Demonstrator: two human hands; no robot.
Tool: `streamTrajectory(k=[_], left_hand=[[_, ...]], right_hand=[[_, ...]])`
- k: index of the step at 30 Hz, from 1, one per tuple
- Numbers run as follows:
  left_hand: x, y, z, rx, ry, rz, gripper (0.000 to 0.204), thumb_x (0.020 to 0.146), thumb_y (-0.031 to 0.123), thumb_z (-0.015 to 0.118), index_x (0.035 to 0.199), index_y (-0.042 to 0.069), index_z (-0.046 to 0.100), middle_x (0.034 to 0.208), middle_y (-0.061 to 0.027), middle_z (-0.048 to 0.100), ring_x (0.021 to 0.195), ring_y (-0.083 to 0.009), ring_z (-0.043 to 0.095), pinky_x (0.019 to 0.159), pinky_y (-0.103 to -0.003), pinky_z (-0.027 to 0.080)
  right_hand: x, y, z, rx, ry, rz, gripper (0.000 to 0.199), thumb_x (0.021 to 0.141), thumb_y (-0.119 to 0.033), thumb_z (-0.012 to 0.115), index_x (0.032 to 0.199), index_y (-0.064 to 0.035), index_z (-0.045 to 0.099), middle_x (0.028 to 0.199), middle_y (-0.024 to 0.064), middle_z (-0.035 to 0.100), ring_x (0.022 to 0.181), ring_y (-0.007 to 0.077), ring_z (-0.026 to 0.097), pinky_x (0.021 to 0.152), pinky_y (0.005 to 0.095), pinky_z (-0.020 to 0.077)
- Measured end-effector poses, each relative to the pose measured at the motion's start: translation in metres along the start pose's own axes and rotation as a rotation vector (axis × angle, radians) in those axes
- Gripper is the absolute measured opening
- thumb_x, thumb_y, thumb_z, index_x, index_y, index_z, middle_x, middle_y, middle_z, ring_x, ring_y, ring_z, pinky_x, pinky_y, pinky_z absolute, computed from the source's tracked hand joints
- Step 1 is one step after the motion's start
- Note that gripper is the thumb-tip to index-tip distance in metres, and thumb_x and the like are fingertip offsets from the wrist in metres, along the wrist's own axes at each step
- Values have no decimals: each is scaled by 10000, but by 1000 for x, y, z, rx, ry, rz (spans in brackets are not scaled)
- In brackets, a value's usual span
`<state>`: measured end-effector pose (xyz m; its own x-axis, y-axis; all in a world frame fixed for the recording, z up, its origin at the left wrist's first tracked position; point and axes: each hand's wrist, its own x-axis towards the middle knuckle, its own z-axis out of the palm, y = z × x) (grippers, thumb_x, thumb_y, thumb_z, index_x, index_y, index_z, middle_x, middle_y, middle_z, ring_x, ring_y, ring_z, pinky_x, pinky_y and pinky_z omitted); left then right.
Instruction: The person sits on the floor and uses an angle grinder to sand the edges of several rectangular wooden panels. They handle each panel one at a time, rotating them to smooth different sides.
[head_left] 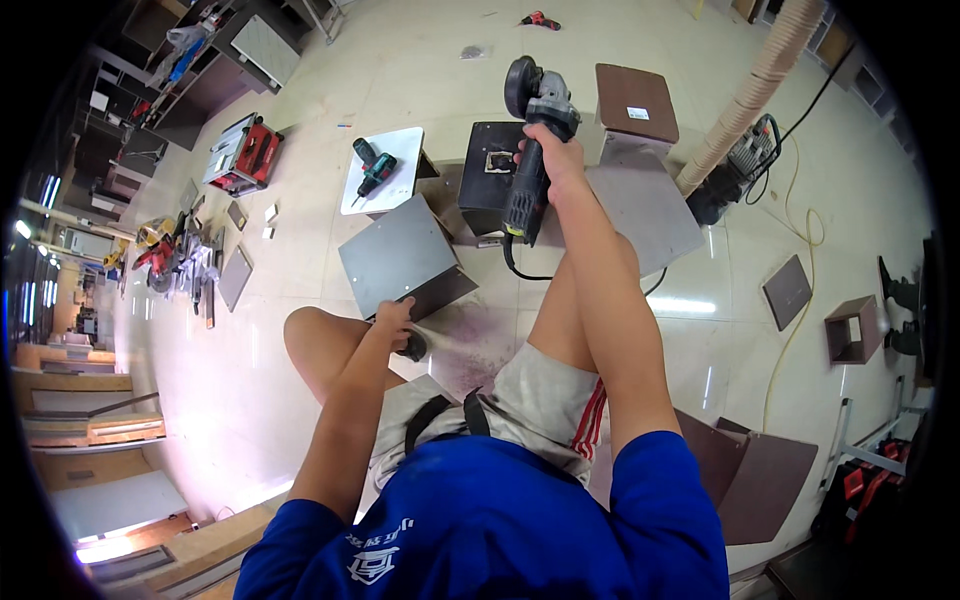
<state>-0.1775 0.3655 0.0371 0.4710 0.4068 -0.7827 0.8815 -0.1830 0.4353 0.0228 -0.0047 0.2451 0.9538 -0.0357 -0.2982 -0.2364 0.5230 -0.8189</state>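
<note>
My right hand (557,158) is wrapped around the body of a black and grey angle grinder (527,190), its round guarded head pointing away from me. The grinder is raised over a black box (478,172) with a square cutout in its top. A cord trails from the grinder's near end. My left hand (393,318) grips the near lower edge of a grey box (395,255), which sits tilted on the floor. Just below that hand is a dark rounded thing (413,347) that I cannot make out.
A green and black cordless drill (376,172) lies on a white-topped box (352,200). Brown (635,95) and grey (645,200) boxes stand at the right, beside a ribbed hose (750,95). A red machine (262,158) and scattered tools are at the left. A yellow hose (785,350) crosses the floor.
</note>
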Motion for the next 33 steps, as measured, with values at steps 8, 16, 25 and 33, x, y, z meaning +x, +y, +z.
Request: streamTrajectory(k=[8,16,25,33], left_hand=[[63,-25,17,-1159,-107,-243,731,974,567,586,1473,97,334,1238,-201,584,1069,-331,654,834,-506,595],[92,-83,-18,-1171,79,-25,343,1046,406,547,1122,73,525,790,-99,632,641,-223,634,631,-365,580],[23,-20,-87,404,526,749,538,937,282,668,1373,9,513,1203,-299,654,1085,-496,637,936,-494,519],[74,-7,-47,862,592,940,652,991,465,498,1568,183,388,1654,-230,213,1528,-442,165,1194,-656,108]], right_hand=[[1,78,-5,-15,-185,137,321,848,-277,697,978,2,608,778,129,670,621,276,669,581,419,574],[-41,149,29,-351,-302,235,282,758,-145,796,918,20,634,763,125,685,604,219,676,567,356,559],[-102,297,-56,-255,-159,451,273,775,-86,756,993,13,624,784,111,672,657,222,685,612,357,565],[-128,333,-111,-217,-321,533,212,815,-54,720,998,7,632,799,95,679,681,207,680,636,358,559]])
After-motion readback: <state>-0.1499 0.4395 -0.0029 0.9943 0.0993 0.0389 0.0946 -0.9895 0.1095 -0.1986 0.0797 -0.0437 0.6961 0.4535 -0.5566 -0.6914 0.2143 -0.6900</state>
